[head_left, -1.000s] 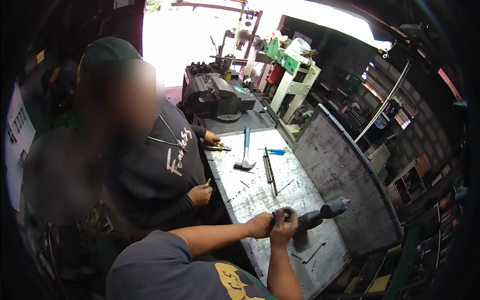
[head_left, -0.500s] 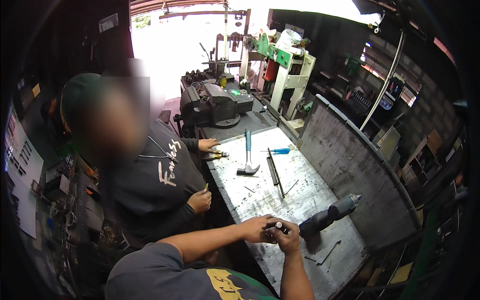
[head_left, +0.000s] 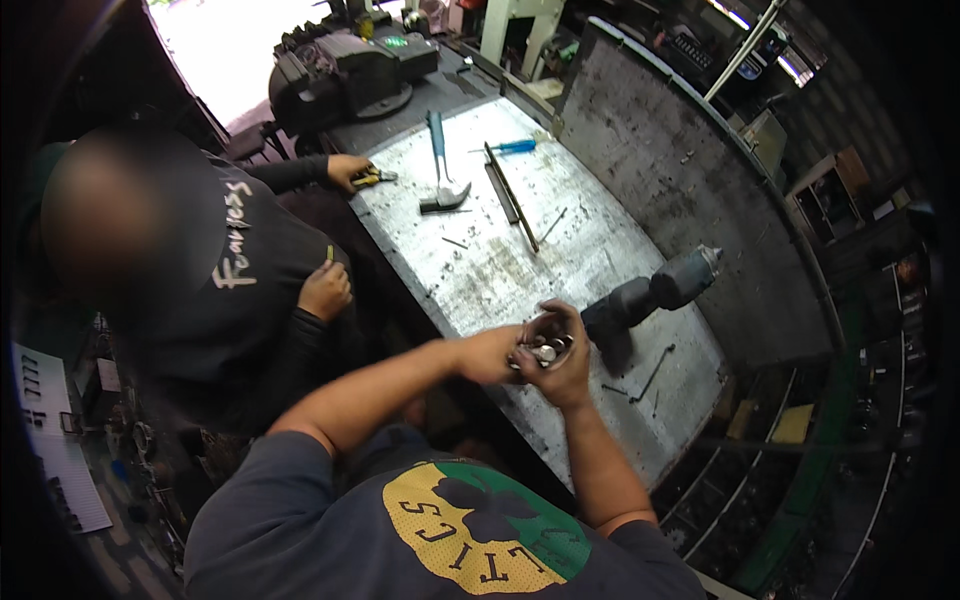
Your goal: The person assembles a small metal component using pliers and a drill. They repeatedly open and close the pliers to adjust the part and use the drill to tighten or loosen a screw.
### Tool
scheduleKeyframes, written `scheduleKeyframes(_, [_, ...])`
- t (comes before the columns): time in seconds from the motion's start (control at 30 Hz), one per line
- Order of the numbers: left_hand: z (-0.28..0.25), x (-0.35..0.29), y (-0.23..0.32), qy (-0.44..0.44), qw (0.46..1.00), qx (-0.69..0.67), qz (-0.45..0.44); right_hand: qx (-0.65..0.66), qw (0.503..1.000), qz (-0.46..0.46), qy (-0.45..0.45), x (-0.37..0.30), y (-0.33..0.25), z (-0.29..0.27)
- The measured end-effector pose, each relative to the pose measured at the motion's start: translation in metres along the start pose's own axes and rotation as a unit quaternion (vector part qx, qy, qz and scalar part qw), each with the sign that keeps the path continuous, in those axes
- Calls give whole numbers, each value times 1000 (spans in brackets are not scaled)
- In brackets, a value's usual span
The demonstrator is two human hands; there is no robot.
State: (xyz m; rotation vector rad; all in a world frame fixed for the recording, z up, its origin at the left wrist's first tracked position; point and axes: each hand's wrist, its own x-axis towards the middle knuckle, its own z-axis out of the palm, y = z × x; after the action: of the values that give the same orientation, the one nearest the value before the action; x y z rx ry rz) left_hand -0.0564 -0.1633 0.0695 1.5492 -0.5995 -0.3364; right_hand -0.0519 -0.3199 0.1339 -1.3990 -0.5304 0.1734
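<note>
My left hand [head_left: 490, 354] and my right hand [head_left: 568, 375] meet above the near part of the metal-topped bench [head_left: 480, 290]. Between their curled fingers is a small shiny metal piece [head_left: 546, 353], partly hidden, whose exact kind I cannot make out. The right fingers cup around it, and the left fingers press against it from the other side. Just past my right hand lies a dark blue and black power tool [head_left: 640, 303] with a metal tip. A thin bent metal rod [head_left: 654, 375] rests on the bench to the right.
A claw hammer [head_left: 438, 150], a blue screwdriver [head_left: 513, 147] and long metal bars [head_left: 512, 197] lie farther back. At left a co-worker's hand [head_left: 348, 170] touches yellow-handled pliers [head_left: 375, 177]. A tall metal panel [head_left: 680, 160] borders the right side; a vise [head_left: 350, 75] stands behind.
The view has tilted down and turned, so the bench sits higher in it. My hands have turned the metal piece, with the right palm more open to view. The co-worker's hand now reaches the pliers.
</note>
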Motion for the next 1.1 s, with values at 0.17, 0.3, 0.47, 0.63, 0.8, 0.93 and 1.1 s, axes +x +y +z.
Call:
scheduleKeyframes(0.17, [-63, 26, 3, -197, 970, 74, -119, -164, 978, -2, 130, 10, 23, 18])
scheduleKeyframes(0.3, [-56, 16, -25, -140, 989, 41, -34, -38, 935, 132, -327, 61, 25, -41])
scheduleKeyframes(0.47, [-19, -4, -24, 85, 966, 230, -78, -60, 995, -66, 32, 12, 8, 13])
scheduleKeyframes(0.63, [12, -32, -5, 246, 926, 221, -181, -198, 967, -12, 162, 8, 22, 51])
scheduleKeyframes(0.8, [-40, -8, -22, 116, 916, 345, 171, -53, 900, 44, -430, 78, 31, -37])
scheduleKeyframes(0.93, [-22, -3, -43, 76, 984, 119, -112, -62, 988, 2, -142, 35, 14, -14])
scheduleKeyframes(1.1, [62, -31, -53, 477, 868, -139, -12, -99, 989, -99, 47, -10, 13, 27])
